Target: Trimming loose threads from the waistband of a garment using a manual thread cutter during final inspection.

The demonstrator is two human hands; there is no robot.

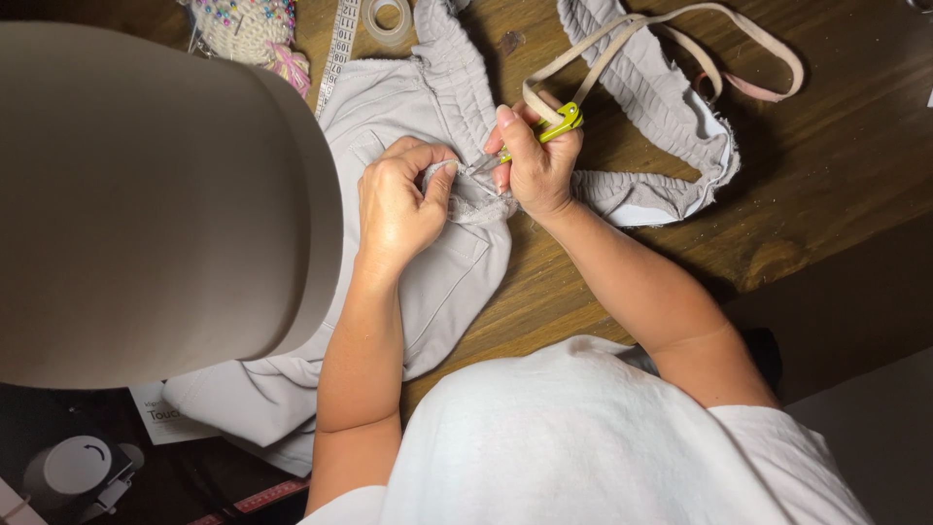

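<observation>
Both hands meet at the middle of the grey garment (428, 292) on the bench (826, 185): the left hand (398, 209) pinches a seam fold, the right hand (537, 160) closes its grip on green snips (556, 124), and the unpicking looks partway done, with gathered fabric left.

Warm, even light is falling from above, casting soft shadows right of the arms on the wooden table (836, 175). A large beige lampshade (146, 204) is looming blurred at left; the bottom-left corner is lying dim.
</observation>
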